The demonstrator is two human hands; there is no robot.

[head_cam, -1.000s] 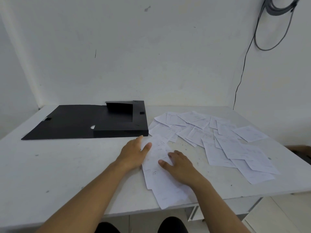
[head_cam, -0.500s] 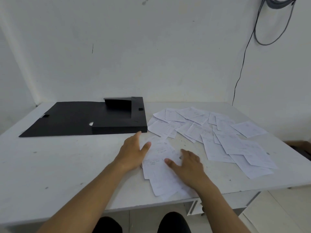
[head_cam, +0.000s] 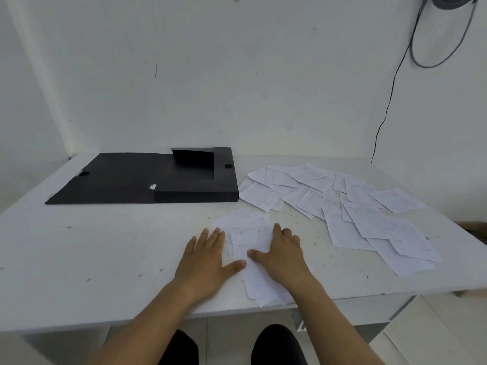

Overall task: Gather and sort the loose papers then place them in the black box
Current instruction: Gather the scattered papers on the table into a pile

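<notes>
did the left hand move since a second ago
Yes. The left hand has slid toward the person, away from the black box: its fingers were near the box's front edge and now lie farther back, flat beside the small paper pile.

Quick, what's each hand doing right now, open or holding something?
Left hand: open, flat on the table, thumb touching the papers.
Right hand: open, flat on the papers, gripping nothing.

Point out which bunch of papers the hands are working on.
The small pile at the table's near edge, between the left hand and right hand. The bigger spread lies untouched, farther right.
</notes>
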